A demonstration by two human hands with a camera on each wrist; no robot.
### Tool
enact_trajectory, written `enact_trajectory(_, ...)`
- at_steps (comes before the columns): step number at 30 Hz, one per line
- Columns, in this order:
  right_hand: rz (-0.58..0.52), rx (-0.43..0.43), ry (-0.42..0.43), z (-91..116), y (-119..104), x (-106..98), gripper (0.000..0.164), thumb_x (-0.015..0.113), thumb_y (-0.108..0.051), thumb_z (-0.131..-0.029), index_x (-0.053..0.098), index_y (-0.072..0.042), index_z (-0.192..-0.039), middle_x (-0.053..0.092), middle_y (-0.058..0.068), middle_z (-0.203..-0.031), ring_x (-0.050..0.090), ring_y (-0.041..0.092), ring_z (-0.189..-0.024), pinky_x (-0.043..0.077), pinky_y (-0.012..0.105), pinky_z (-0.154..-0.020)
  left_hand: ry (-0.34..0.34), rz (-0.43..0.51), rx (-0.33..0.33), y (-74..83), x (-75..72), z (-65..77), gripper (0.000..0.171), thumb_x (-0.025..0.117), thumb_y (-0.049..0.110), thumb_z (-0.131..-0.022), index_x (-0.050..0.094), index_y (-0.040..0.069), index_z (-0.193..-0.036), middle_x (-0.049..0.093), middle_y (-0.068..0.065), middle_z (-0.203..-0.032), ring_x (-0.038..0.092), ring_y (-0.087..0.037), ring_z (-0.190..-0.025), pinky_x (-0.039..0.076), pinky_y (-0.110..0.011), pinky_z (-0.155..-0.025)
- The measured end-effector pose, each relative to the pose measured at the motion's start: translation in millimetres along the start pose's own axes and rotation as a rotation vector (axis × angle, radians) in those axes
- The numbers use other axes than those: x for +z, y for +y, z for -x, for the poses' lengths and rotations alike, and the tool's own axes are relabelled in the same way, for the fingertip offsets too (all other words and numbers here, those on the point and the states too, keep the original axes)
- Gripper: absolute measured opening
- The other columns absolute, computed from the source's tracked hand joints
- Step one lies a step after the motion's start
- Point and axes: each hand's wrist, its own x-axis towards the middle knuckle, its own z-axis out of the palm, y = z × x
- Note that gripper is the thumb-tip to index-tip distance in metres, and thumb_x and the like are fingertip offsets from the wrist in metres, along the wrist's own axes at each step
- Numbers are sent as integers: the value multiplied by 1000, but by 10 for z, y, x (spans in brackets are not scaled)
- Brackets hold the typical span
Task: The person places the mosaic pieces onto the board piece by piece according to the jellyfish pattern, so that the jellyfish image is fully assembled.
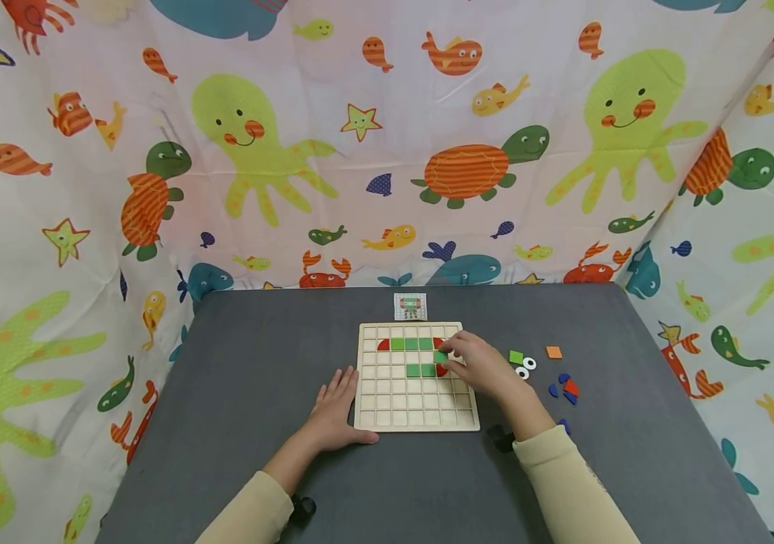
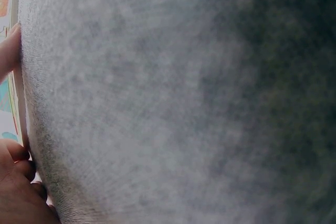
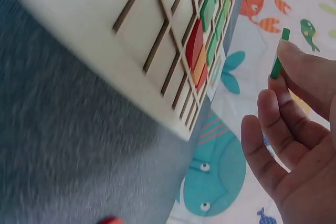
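A pale wooden grid board (image 1: 387, 400) lies on the grey table. On it are green square tiles (image 1: 412, 344) in two rows, with red curved pieces (image 1: 383, 344) at row ends. My right hand (image 1: 485, 370) is above the board's upper right, pinching a green square tile (image 3: 281, 53) between thumb and index finger, apart from the board. An orange piece (image 3: 199, 71) sits beside a red one in the right wrist view. My left hand (image 1: 334, 414) rests at the board's left edge, fingers spread and straight, thumb by the lower left corner. The left wrist view is mostly blurred table.
A small pattern card (image 1: 410, 306) lies behind the board. To the right are a loose green tile (image 1: 516, 357), white rings (image 1: 529, 363), an orange square (image 1: 553, 352), and several blue pieces (image 1: 553, 391) near a red one (image 1: 572, 387). A sea-animal curtain (image 1: 387, 227) hangs behind the table.
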Motion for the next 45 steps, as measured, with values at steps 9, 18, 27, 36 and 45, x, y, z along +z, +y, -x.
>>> enact_trajectory(9,19,-28,10,-85,-145,151,24,75,-16,-93,73,-10,-116,66,8,-113,64,24,-98,56,44,-85,-4,5,-5,7,-5,10,129,86,59,-71,12,9,-163,10,-9,-171,3,-32,-158,8,-59,-124)
enact_trajectory(18,52,-40,25,-154,-242,303,24,78,-18,-90,74,-14,-114,67,4,-111,66,21,-97,57,39,-82,-11,6,-8,17,-15,-3,129,86,59,-71,11,9,-163,9,-9,-171,2,-32,-158,8,-59,-124)
enact_trajectory(27,58,-72,29,-231,-345,414,25,80,-17,-88,76,-13,-112,68,5,-111,65,22,-102,56,41,-87,-11,-1,-4,3,-15,-6,128,85,59,-72,11,9,-163,8,-8,-171,2,-31,-158,8,-59,-124)
enact_trajectory(36,119,-93,43,-324,-362,540,24,83,-20,-85,77,-14,-108,68,3,-103,65,20,-96,56,39,-83,-15,-10,3,-2,-8,-29,129,85,60,-72,10,9,-163,8,-8,-171,2,-31,-158,8,-58,-124)
enact_trajectory(45,203,-68,-34,-410,-422,595,19,80,-19,-88,79,-16,-107,68,1,-99,62,22,-94,52,42,-82,-16,-3,3,-1,-18,-6,128,86,56,-72,11,7,-163,9,-9,-171,3,-32,-158,9,-59,-124)
